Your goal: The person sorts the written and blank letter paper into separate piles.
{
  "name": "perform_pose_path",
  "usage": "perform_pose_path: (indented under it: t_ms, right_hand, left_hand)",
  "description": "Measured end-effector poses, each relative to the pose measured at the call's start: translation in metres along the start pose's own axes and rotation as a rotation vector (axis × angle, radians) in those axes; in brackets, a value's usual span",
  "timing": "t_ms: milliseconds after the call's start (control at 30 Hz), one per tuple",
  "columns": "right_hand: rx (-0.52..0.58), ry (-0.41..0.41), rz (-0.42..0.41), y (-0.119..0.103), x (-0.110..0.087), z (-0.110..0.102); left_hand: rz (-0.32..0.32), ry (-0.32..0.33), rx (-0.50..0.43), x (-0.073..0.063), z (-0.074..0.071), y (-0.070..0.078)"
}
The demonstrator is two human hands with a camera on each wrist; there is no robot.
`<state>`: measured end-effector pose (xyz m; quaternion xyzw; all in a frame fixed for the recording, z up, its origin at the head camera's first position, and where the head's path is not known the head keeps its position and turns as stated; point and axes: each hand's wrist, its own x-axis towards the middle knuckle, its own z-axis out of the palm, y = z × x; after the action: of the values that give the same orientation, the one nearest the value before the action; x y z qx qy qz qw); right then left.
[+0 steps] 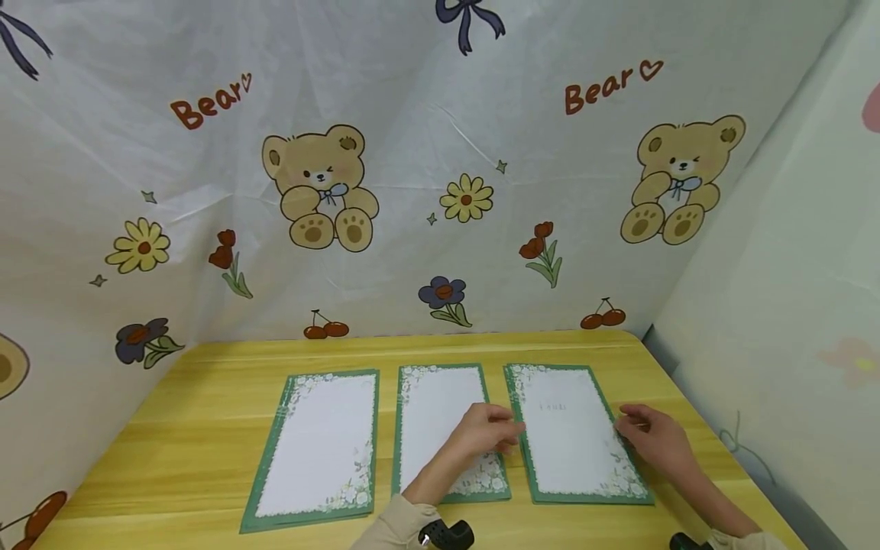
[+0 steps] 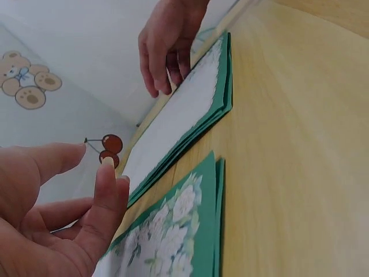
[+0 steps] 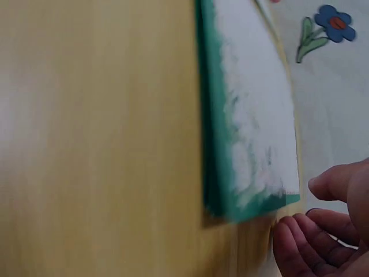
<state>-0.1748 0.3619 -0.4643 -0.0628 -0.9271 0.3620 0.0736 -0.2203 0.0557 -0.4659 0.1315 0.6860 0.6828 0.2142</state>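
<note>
Taking the right-hand stack of green-bordered sheets (image 1: 574, 458) as your clock's centre, your left hand (image 1: 484, 431) is by its nine o'clock edge and your right hand (image 1: 656, 439) by its three o'clock edge. On both, your thumb stands apart from loosely bent fingers, though you cannot tell whether any fingertip touches the paper. Toward nine o'clock lie the middle stack (image 1: 435, 409), partly hidden by your left arm, then the left-hand stack (image 1: 319, 443), all on the yellow wood-grain table (image 1: 192, 428).
</note>
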Motion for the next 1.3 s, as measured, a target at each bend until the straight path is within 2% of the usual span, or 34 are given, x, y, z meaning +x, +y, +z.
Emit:
perform_pose_path:
  t_ms: [67,167,367,567,667,800,900,1067,1200,1300]
  right_hand:
    - [-0.1,0.03,-0.075,-0.002,0.0,0.002]
    - [-0.144,0.048,-0.127,-0.009,0.002,0.004]
    - [-0.11,0.011,-0.147,-0.025,0.004,0.013]
    - [-0.085,0.028,-0.199,-0.042,0.008,0.03]
    - [-0.049,0.011,-0.23,-0.053,0.009,0.04]
    - [-0.012,-0.048,-0.259,-0.069,0.008,0.055]
    - [-0.014,-0.095,-0.297,-0.08,0.006,0.065]
    - [-0.066,-0.123,-0.395,-0.096,0.008,0.085]
    - [-0.167,-0.123,-0.467,-0.105,0.011,0.101]
    - [-0.224,-0.144,-0.481,-0.111,0.01,0.11]
  left_hand:
    - [0.007,0.012,-0.011,-0.003,-0.006,0.001]
    - [0.017,0.031,-0.01,-0.006,-0.015,0.003]
    - [0.028,0.046,-0.02,-0.012,-0.027,0.002]
    - [0.052,0.08,0.001,-0.021,-0.04,0.001]
    - [0.057,0.113,0.023,-0.027,-0.051,0.004]
    - [0.047,0.159,0.054,-0.038,-0.073,0.007]
    - [0.06,0.206,0.144,-0.049,-0.093,0.009]
    - [0.125,0.322,0.435,-0.067,-0.12,0.008]
    - [0.143,0.416,0.631,-0.077,-0.126,0.003]
    - [0.143,0.469,0.763,-0.08,-0.126,-0.001]
